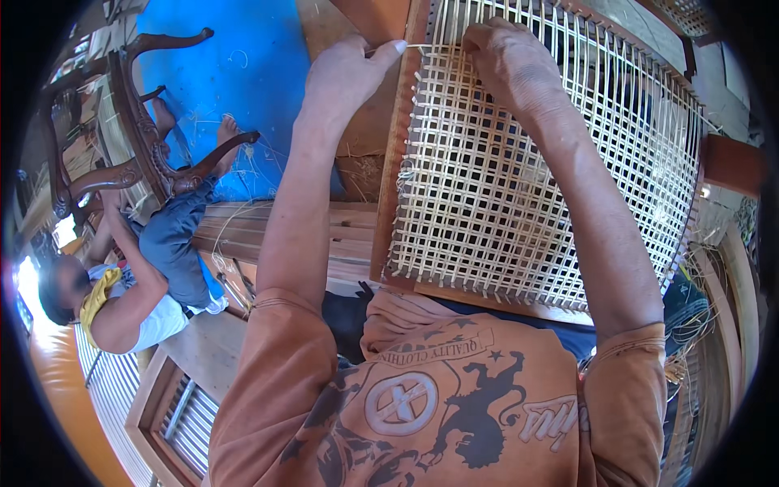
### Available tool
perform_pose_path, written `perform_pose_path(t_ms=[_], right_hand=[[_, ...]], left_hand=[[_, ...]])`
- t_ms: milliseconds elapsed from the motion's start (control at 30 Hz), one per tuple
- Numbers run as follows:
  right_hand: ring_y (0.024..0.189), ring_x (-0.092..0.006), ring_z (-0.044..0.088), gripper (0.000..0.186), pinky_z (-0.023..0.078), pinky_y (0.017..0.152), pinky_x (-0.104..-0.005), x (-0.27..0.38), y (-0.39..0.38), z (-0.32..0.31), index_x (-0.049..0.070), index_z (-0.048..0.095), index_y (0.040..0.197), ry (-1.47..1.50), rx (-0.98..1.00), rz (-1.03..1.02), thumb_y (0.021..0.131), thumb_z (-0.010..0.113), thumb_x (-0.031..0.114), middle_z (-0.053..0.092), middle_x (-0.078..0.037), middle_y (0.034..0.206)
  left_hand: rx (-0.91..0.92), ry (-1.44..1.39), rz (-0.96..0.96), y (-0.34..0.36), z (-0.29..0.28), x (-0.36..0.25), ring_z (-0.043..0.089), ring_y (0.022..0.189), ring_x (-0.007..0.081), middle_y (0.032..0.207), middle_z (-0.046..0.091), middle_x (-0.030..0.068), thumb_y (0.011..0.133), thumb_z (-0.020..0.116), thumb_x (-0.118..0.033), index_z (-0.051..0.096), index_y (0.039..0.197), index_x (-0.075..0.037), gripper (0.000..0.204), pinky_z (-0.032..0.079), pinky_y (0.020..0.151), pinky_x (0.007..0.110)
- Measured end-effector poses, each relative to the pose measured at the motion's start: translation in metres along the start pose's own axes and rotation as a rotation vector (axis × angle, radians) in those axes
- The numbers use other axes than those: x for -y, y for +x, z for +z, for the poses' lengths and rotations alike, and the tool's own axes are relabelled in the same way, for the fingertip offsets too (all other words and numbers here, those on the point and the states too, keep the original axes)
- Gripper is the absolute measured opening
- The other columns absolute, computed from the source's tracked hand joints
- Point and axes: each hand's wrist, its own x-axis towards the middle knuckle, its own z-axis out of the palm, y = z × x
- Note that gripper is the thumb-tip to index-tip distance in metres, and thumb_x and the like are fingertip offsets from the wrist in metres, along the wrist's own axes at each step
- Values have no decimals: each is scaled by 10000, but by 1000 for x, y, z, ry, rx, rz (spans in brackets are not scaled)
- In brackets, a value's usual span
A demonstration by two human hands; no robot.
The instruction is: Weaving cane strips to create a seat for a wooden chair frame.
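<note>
Closest in, an orange printed shirt (422,406) fills the lower edge, both forearms rising out of its sleeves. Just beyond, the wooden frame (389,170) leans across the lap, its cane webbing (519,178) an open grid of pale strands. Up at the far end, the left hand (345,77) sits just outside the frame's left rail, fingers curled, thumb and forefinger pinched on a thin cane strand (412,46) that runs from the fingertips across the rail into the weave. The right hand (511,61) lies knuckles-up on the webbing, just right of that strand, fingers tucked down among the vertical canes; whether they grip anything there I cannot tell. Off to the left of the left-hand fingers and well apart, a blue mat (235,81) covers the floor, a carved dark chair frame (130,138) lies tipped on it, and another person (138,284) in a white top sits beside that chair, one arm reaching to it.
</note>
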Motion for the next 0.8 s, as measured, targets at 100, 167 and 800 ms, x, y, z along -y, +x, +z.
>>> perform_pose_path(t_ms=[100, 167, 800], right_hand=[[896, -251, 594, 139, 472, 835, -368, 3, 8, -6, 99, 629, 925, 30, 109, 74, 846, 520, 130, 610, -105, 921], [916, -249, 588, 172, 472, 844, -362, 8, 9, -8, 127, 631, 972, 103, 144, 59, 860, 502, 145, 608, -96, 943], [760, -146, 608, 148, 506, 667, -282, -63, -14, -66, 54, 651, 950, 308, 47, 147, 815, 591, 55, 642, -85, 873]], left_hand=[[7, -85, -43, 1, 1, -1, 613, 877, 341, 920, 640, 192, 763, 578, -517, 604, 991, 20, 584, 472, 787, 395], [12, -128, -57, 2, 4, -4, 615, 891, 333, 926, 640, 193, 745, 609, -498, 602, 1008, 15, 577, 473, 798, 390], [92, -672, 66, 13, -2, -13, 602, 915, 210, 988, 641, 136, 750, 682, -230, 583, 1048, 26, 405, 441, 812, 295]])
